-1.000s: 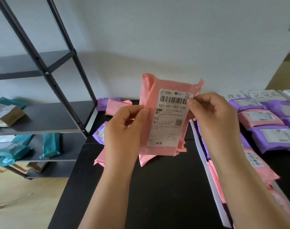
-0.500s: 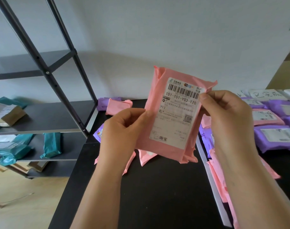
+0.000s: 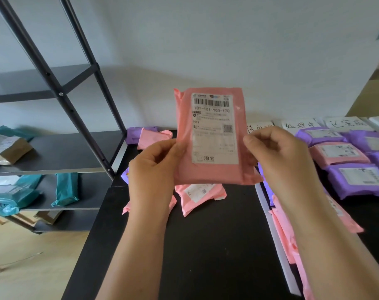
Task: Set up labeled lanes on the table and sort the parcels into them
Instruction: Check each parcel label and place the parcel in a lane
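A pink parcel [image 3: 212,174] with a white shipping label facing me is held upright above the black table [image 3: 205,245]. My left hand [image 3: 154,167] pinches its left edge and my right hand [image 3: 277,156] pinches its right edge. Under it lie more pink parcels [image 3: 199,195]. A white tape strip [image 3: 275,237] marks a lane edge on the right. Handwritten paper lane labels [image 3: 301,124] stand along the table's far edge. Purple and pink parcels [image 3: 337,151] lie in rows below the labels.
A dark metal shelf rack [image 3: 61,156] stands to the left, holding teal parcels [image 3: 66,188] and a brown one [image 3: 10,150]. A pink and a purple parcel [image 3: 151,137] lie at the table's far left corner. Pale wall behind, wooden floor at lower left.
Both hands have turned the pink parcel from a rightward tilt to upright and raised it slightly. My fingers have slid lower along its side edges.
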The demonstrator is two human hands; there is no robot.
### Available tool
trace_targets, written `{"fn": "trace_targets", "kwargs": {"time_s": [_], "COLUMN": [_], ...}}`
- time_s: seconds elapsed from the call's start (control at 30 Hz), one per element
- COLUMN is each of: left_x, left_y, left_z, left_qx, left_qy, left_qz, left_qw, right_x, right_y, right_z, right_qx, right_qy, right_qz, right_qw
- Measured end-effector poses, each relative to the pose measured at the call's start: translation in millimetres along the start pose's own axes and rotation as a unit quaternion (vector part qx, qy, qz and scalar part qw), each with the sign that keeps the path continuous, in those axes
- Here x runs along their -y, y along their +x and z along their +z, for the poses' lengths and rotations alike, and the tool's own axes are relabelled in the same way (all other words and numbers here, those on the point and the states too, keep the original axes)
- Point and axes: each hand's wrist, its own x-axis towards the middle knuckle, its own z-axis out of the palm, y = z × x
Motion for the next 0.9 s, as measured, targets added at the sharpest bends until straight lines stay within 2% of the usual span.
{"fn": "trace_targets", "kwargs": {"time_s": [0.17,0.23,0.53,0.73,0.9], "left_x": [-1,-1,2,5,6], "left_y": [-2,-3,1,0,-4], "left_z": [0,1,-4,-3,-1], "left_qx": [-0.036,-0.043,-0.045,-0.032,0.010], "left_qy": [-0.028,-0.034,-0.043,-0.036,0.012], "left_qz": [-0.004,-0.008,-0.078,-0.088,-0.090], "left_qw": [0.999,0.998,0.995,0.995,0.996], "right_x": [5,7,4,0,-6], "right_y": [-10,-12,-12,-13,-17], "right_z": [7,10,14,12,9], "right_qx": [0.004,0.015,0.030,0.042,0.036], "right_qy": [-0.142,-0.159,-0.075,-0.069,-0.092], "right_qz": [-0.068,-0.076,-0.041,-0.044,-0.067], "right_qw": [0.988,0.984,0.996,0.996,0.993]}}
